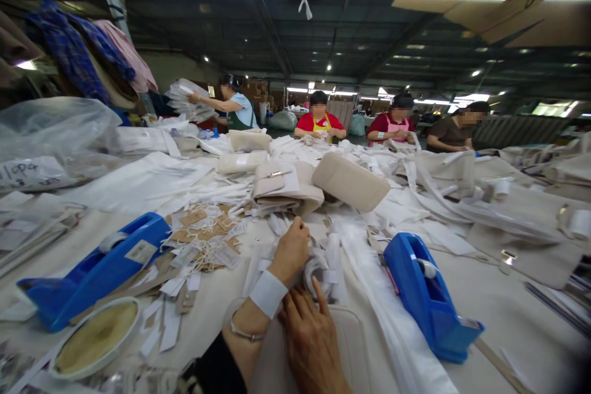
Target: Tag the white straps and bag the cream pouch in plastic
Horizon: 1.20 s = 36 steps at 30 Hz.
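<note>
— What is lying nearest?

— The right hand (311,335) is resting flat, fingers loosely spread, on a beige panel (355,335) at the near edge of the table (508,314). I'd judge it is pinning the panel down so that it is not sliding.

— And the other one?

— The left hand (293,249), a white band around its wrist, is reaching just beyond and curling shut round a bundle of white strips (325,268). The right fingertips are lying just beside that same bundle. Whether the thumb is pinching a single strip, I cannot tell.

— Those blue things?

— Tape dispensers, flanking the hands. The left dispenser (101,268) and the right dispenser (427,305) are both sitting near, probably so that either hand is finding tape without stretching. A round tin (95,335) is sitting just in front of the left one.

— Farther out?

— Paper tags (203,234) on strings are lying in a loose heap beyond the left dispenser. Beige bags (286,188) are piling up mid-table, apparently out of the working space. At the far side four people (318,124) are bending over their own piles, well apart from these hands, and clothes (78,49) are hanging high at the left.
</note>
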{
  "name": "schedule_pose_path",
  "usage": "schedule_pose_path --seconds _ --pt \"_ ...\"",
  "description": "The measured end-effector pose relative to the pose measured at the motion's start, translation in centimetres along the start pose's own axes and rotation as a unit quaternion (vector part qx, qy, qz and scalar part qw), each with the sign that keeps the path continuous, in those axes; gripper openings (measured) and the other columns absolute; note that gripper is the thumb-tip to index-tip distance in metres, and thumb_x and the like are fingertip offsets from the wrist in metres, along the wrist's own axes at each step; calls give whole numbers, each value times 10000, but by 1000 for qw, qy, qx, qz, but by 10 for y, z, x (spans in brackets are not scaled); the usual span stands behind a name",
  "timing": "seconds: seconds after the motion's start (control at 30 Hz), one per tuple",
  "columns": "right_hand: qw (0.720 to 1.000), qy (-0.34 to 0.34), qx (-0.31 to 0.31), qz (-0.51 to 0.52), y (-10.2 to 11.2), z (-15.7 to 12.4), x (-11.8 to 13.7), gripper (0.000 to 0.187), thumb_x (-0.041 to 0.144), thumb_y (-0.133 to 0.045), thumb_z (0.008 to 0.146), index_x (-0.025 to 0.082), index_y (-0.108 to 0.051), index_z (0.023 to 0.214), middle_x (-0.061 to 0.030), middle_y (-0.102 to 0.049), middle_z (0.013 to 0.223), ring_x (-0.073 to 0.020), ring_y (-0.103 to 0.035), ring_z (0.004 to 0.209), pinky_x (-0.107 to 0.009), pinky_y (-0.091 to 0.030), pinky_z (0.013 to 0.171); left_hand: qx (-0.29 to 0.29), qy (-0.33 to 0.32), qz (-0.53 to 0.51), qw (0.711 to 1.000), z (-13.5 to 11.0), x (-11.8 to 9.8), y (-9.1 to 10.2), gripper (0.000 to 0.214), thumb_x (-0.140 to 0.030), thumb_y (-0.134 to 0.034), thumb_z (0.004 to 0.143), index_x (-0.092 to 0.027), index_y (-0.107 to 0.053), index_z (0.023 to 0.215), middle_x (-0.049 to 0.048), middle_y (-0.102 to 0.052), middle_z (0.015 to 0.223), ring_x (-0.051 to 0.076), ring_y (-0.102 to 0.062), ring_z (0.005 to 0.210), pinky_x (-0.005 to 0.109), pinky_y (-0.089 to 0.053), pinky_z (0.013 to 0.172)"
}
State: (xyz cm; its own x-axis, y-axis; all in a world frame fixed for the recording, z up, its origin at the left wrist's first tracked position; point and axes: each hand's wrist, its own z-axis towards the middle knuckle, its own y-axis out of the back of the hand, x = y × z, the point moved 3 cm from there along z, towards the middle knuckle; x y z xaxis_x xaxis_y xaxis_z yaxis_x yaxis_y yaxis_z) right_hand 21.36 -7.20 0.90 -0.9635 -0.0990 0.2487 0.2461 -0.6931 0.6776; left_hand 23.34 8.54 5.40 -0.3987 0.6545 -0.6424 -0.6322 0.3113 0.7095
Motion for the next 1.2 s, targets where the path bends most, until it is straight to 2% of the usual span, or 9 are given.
schedule_pose_path --seconds 0.1,0.23,0.43,0.67,0.8,0.9,1.03,1.13,1.2 --pt "1000 8 -27 8 -1 0 -1 341 93 -433 896 157 -625 1170 -90 -714 1070 -228 -647 1069 -447 -341 1164 19 -28 -6 999 1 2 4 277 -105 -418 876 -140 -688 930 119 -599 1151 212 -593 1028 343 -446 1000" --pt "999 5 -52 6 -2 1 -2 306 99 -449 888 160 -632 1127 -90 -717 1017 -224 -657 1026 -431 -333 1167 106 -51 -34 992 3 7 9 313 -81 -490 750 -153 -740 924 70 -728 1004 226 -649 981 312 -492 931" --pt "1000 -13 -16 9 0 2 -4 267 118 -491 891 167 -617 1122 -74 -704 1034 -216 -641 1056 -433 -337 1175 196 -68 -88 974 4 15 20 301 -221 -533 824 -167 -726 1049 62 -726 1146 231 -642 1085 296 -487 947" --pt "999 -35 27 5 -4 0 -2 248 137 -569 867 174 -617 1107 -63 -693 1019 -221 -626 1075 -449 -316 1187 201 -62 85 974 12 21 -8 255 -150 -477 854 -157 -712 950 114 -725 1069 238 -643 1017 331 -461 956" --pt "995 -27 -25 93 13 11 -3 235 122 -532 867 237 -644 1039 -14 -711 989 -181 -660 1000 -445 -323 1171 183 -43 132 973 10 22 -15 264 -131 -491 848 -141 -692 1019 161 -696 1128 288 -634 1074 397 -457 965" --pt "985 -73 -65 141 38 31 -38 279 136 -487 892 284 -681 1028 -3 -719 1046 -162 -661 1009 -406 -407 1096 175 -42 141 974 8 22 -15 272 -124 -491 851 -147 -691 1034 162 -696 1131 298 -635 1087 405 -462 958" --pt "967 -254 -25 15 57 63 -134 301 139 -459 876 223 -720 1001 -49 -711 1104 -188 -646 1056 -320 -497 951 161 -43 135 977 6 24 -14 271 -136 -493 856 -164 -703 1025 150 -695 1150 304 -629 1110 409 -457 970" --pt "946 -319 -9 -61 52 80 -200 329 73 -438 852 131 -714 1020 -116 -713 1031 -229 -660 988 -361 -498 906 155 -41 126 979 6 25 -13 275 -141 -495 851 -163 -712 1019 144 -700 1144 299 -630 1114 399 -460 974" --pt "938 -332 11 -98 40 88 -229 319 47 -461 856 128 -699 1053 -108 -698 1032 -227 -648 982 -384 -491 893 153 -41 121 980 5 26 -12 274 -153 -499 849 -161 -716 1015 144 -703 1131 297 -633 1107 397 -464 974"
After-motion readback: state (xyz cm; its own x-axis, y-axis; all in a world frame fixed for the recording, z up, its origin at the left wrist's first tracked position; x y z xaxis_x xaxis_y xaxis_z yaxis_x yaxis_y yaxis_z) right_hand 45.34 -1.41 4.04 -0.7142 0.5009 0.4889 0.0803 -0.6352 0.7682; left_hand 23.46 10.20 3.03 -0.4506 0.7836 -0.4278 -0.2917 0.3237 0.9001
